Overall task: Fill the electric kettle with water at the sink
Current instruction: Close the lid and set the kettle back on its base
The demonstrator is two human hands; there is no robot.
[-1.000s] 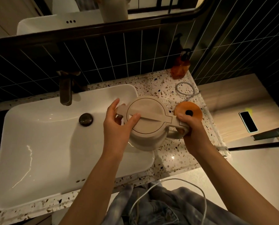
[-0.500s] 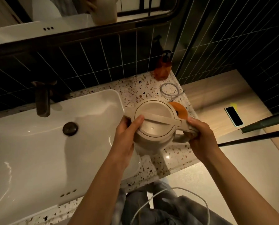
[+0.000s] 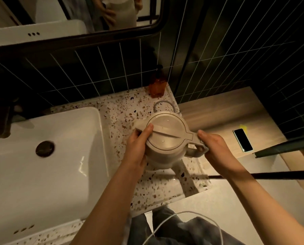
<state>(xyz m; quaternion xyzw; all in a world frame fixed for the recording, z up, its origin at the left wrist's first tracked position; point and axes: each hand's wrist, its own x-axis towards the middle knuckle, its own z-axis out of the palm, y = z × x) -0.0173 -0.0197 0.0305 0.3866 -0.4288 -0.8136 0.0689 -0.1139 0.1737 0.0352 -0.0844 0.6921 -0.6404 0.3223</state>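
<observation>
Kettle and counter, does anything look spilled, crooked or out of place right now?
Nothing is spilled or damaged. The kettle is upright with its lid shut, held by the left hand and right hand. A phone lies on the wooden shelf.

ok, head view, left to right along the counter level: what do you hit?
faucet → sink drain → left hand → kettle → right hand → phone
</observation>
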